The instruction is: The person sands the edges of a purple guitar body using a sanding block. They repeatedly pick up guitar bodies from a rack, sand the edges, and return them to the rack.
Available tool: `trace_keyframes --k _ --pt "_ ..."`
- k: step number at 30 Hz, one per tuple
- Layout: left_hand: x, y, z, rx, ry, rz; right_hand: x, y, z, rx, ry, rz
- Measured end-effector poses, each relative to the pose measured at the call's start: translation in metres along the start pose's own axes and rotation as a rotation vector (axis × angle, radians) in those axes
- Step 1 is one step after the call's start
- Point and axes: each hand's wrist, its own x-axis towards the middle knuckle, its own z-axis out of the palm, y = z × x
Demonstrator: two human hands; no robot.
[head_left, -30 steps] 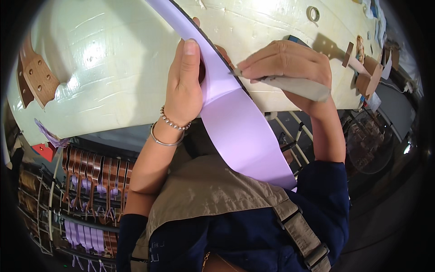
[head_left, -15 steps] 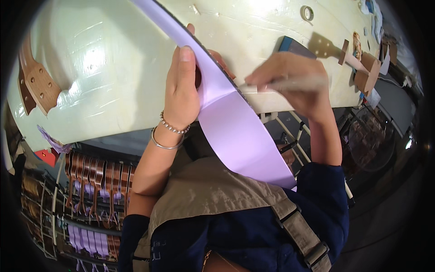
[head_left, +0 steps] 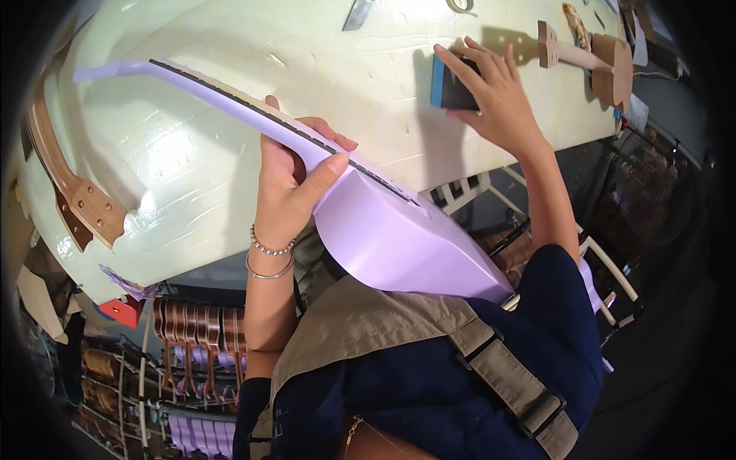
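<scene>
My left hand [head_left: 287, 176] grips the neck of a lilac ukulele [head_left: 393, 251], thumb alongside the dark-edged fretboard. The instrument lies diagonally across me, its body turned side-up at my lap and its narrow neck reaching over the pale bench. My right hand [head_left: 497, 96] has its fingers spread over a dark block with a blue edge [head_left: 435, 79], thumb at the near side and fingertips at the far edge. A flat metal blade [head_left: 357, 13] lies at the bench's top edge, apart from both hands.
The pale bench [head_left: 192, 199] holds wooden necks [head_left: 96, 213] at left, a wooden neck piece [head_left: 609, 73] and tape roll [head_left: 460, 4] at right. Below are a rack of brown and lilac instruments [head_left: 199, 330], a red object [head_left: 119, 310] and metal rails [head_left: 613, 272].
The flat blade has left my right hand, which moved up onto the dark block. My left hand shifted down and left, turning the ukulele so its fretboard and side show more.
</scene>
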Motion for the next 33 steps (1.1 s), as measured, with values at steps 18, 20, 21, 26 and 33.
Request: trace_keyframes --k 18,20,21,26,33 --pt "0.002 -0.003 0.016 -0.003 0.288 -0.085 -0.016 -0.071 -0.044 0.829 -0.142 0.132" --pt "0.002 -0.004 0.015 -0.024 0.286 -0.080 -0.016 -0.074 -0.042 0.797 -0.105 0.130" --pt "0.002 -0.004 0.015 -0.026 0.284 -0.080 -0.015 -0.075 -0.040 0.780 -0.074 0.132" --pt "0.002 -0.003 0.015 -0.047 0.278 -0.073 -0.012 -0.082 -0.042 0.722 -0.090 0.181" --pt "0.002 -0.004 0.013 -0.045 0.270 -0.065 -0.015 -0.080 -0.047 0.821 -0.130 0.243"
